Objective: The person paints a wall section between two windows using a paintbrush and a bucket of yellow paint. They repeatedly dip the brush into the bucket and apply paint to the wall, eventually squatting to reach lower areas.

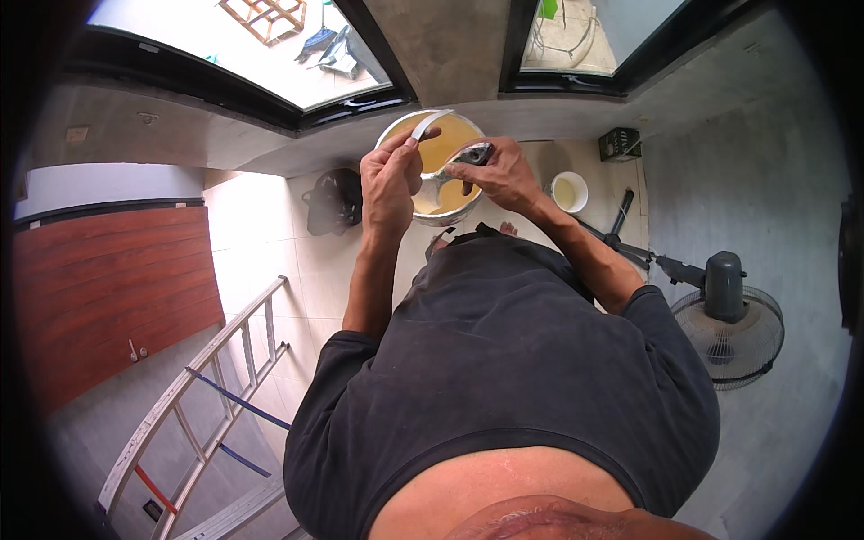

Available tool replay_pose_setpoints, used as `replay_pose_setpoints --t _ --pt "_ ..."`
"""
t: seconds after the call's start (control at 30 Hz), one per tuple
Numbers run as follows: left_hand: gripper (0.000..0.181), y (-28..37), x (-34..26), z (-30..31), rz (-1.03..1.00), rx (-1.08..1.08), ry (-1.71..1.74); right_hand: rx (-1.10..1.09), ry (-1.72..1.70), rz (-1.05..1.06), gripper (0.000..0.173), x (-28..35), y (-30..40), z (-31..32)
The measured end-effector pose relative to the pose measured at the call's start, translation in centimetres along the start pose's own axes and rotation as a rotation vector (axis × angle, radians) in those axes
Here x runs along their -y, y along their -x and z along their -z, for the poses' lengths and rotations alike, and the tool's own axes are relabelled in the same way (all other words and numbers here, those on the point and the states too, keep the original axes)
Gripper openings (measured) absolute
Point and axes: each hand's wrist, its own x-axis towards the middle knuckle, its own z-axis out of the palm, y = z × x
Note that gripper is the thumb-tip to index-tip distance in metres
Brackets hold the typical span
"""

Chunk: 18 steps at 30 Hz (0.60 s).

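A large bucket (464, 123) of yellowish liquid or paste stands on the floor before me, below both my hands. My left hand (395, 169) grips a thin, curved white strip or blade (430, 121) over the bucket's left side; its exact kind is unclear. In my right hand (499, 174) is the dark, smeared handle of a tool that looks like a putty knife (432, 189), its pale, coated blade pointing down and left over the bucket. A small white pail (569, 192) with pale yellow contents sits to the right.
An aluminium stepladder (196, 378) stands at lower left, near a reddish wooden cabinet (121, 283). A black bag (334, 202) lies left of the bucket. To the right are a pedestal fan (725, 310) and a dark box (619, 145). Black-framed windows line the wall ahead.
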Motion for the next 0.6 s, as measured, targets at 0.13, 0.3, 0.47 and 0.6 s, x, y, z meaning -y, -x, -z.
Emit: replay_pose_setpoints --t 0.13,0.3,0.47,0.6 --pt "0.031 0.4 -0.2 -0.1 0.009 -0.01 0.013 -0.169 0.211 0.263 0.021 -1.5 -0.3 -0.1" --pt "0.031 0.4 -0.2 -0.2 0.039 -0.028 0.03 -0.316 0.714 0.776 0.025 -2.9 -1.5 0.6" --pt "0.035 0.2 -0.1 -0.2 0.036 -0.018 0.03 -0.333 0.736 0.775 0.027 -2.5 -1.1 0.4" --pt "0.036 -0.6 0.0 -0.5 -0.022 0.019 0.058 -0.298 0.398 0.432 0.025 -0.7 -0.2 0.5"
